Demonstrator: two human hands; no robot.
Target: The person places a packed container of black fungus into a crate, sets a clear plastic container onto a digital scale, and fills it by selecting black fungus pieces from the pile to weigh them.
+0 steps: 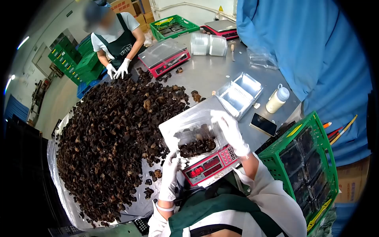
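A clear plastic tray [193, 134] partly filled with dark dried pieces [197, 146] rests on the plate of a red scale [211, 164] with a lit display. My left hand [172, 170], in a white glove, is at the scale's left front corner beside the tray, fingers bent; whether it grips anything is unclear. Over the tray's right side is my right hand [231, 130], also gloved, its fingertips at the tray's upper right edge. To the left spreads a large heap of dark dried pieces [114, 138].
A green crate [331, 173] of packed trays stands at the right. Beyond the scale are empty trays [241, 93], a phone [263, 125] and a bottle [277, 98]. Across the table, a gloved co-worker [122, 43] touches the heap near another red scale [169, 65].
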